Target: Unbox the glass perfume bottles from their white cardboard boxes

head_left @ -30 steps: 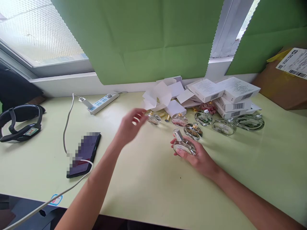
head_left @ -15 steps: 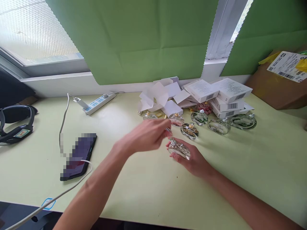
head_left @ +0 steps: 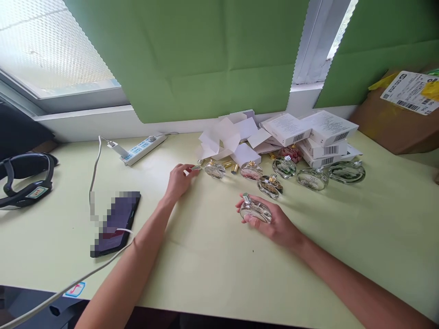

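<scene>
One bottle point(head_left: 257, 211), in right hand point(head_left: 278, 225), neck point(head_left: 246, 198) clear — perhaps tilted

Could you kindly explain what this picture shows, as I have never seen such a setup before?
There is no machine here: these are a person's bare hands, seen by a camera worn on the head that looks forward and down. The right hand holds a glass bottle, tilted, its silver top upward. The left hand pinches a small silvery piece, perhaps a cap. On the pale green table are more bottles, white boxes, a phone, a white cable, a power strip and what looks like a black headset.
</scene>
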A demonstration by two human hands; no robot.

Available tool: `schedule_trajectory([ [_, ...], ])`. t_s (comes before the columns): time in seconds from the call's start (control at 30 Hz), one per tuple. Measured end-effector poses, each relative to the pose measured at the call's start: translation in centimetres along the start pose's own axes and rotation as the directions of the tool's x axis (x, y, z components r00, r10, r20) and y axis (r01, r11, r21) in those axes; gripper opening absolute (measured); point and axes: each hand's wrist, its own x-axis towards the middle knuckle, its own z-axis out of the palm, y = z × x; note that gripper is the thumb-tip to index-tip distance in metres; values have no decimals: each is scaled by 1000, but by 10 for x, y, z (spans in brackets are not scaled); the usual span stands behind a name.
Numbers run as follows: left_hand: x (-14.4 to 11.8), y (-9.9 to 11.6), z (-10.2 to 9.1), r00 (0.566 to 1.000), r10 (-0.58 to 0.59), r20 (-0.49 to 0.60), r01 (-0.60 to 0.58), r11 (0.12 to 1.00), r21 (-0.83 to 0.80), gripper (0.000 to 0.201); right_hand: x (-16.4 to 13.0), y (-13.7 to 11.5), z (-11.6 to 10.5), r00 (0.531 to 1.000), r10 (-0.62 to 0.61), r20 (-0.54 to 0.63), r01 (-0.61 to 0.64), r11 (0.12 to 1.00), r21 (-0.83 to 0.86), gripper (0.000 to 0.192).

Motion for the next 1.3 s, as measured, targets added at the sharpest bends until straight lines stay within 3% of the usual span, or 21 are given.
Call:
schedule_trajectory([
  [0.1,-5,13,10,999,-4,-50,4,1000,0,50,1,-1,1,1000,0,12,0,998,70,48],
  [0.2,-24,35,-2,982,-12,-187,4,999,-40,55,1,-2,2,1000,18,18,-19,997,81,50],
  [0.23,-33,46,-9,972,33,-231,-51,996,-72,49,1,-2,2,1000,22,21,-24,997,77,50],
  [0.27,-44,59,-17,968,150,-199,-174,979,-110,41,1,-2,2,999,26,25,-28,997,75,50],
  [0.3,-55,73,-23,943,326,-74,-334,926,-177,35,1,-3,1,999,32,28,-34,997,74,50],
  [0.33,-65,87,-29,857,506,98,-468,844,-262,32,1,-4,0,999,41,30,-43,997,71,51],
  [0.37,-74,100,-34,730,644,230,-559,756,-340,31,1,-5,0,998,53,33,-55,997,61,51],
  [0.4,-81,111,-38,634,716,292,-605,695,-388,30,1,-6,-1,997,65,39,-67,997,45,51],
  [0.43,-86,121,-40,583,750,311,-634,660,-404,29,1,-7,-1,996,73,51,-74,997,29,49],
  [0.47,-88,128,-41,549,770,326,-655,638,-405,28,1,-8,-2,995,73,67,-74,997,16,48],
  [0.6,-85,135,-43,508,801,318,-746,593,-302,26,2,-10,-1,994,44,95,-44,999,0,47],
  [0.73,-86,135,-43,458,839,293,-872,488,-34,24,1,-6,3,999,33,24,-32,997,-66,48],
  [0.9,-95,137,-33,496,827,265,-863,436,255,30,-1,-4,8,999,17,-40,-23,986,-168,36],
  [1.1,-98,145,-27,559,767,314,-827,491,273,36,-2,-4,12,998,-23,-55,13,985,-174,34],
  [1.23,-104,149,-25,691,656,305,-721,656,223,40,-2,-3,13,997,-1,-76,-12,984,-176,48],
  [1.3,-107,147,-21,729,623,285,-682,699,215,38,-3,-2,14,996,-12,-89,-6,981,-196,52],
])
